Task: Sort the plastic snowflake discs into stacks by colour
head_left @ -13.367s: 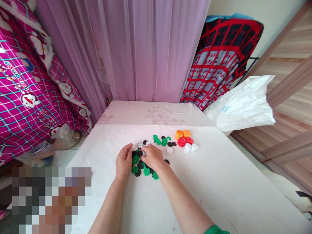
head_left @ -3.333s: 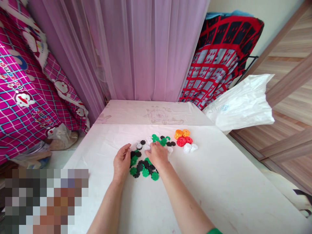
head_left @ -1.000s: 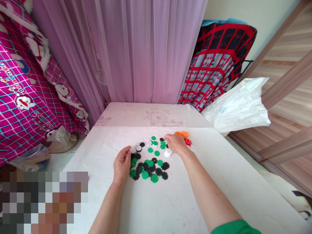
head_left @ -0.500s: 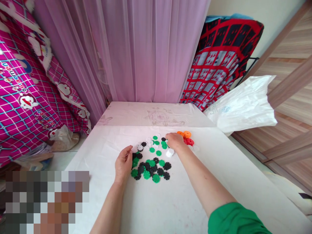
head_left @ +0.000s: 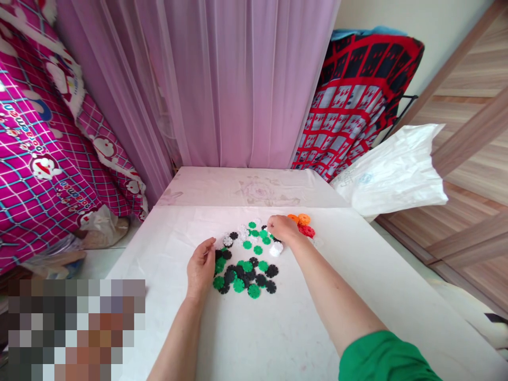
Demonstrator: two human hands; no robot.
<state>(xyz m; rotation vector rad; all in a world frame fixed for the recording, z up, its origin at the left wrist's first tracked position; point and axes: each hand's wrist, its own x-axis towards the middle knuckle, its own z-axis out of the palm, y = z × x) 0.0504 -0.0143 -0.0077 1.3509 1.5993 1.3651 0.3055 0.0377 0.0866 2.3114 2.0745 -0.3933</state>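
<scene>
Notched plastic discs lie on the white-covered table (head_left: 317, 317). My left hand (head_left: 201, 269) rests at the left edge of a mixed heap of black and green discs (head_left: 254, 290), its fingers curled together at the tips. Anything inside that pinch is too small to make out. Farther back, my right hand (head_left: 282, 227) reaches over a looser group with green discs (head_left: 257, 250), fingers closed and pointing left. What they grip is hidden. Close below the right hand sits a small pile of white discs (head_left: 275, 249). A black-and-white pair of discs (head_left: 227, 241) lies near my left fingertips.
Red discs (head_left: 306, 231) and orange discs (head_left: 304, 218) lie just right of my right hand. A white plastic bag (head_left: 400, 169) stands at the table's right edge. Purple curtains (head_left: 238, 84) hang behind, and a blurred patch covers the lower left.
My right hand has shifted slightly left over the loose discs, and a black disc now shows beside the white pile under it. My left hand stays in place.
</scene>
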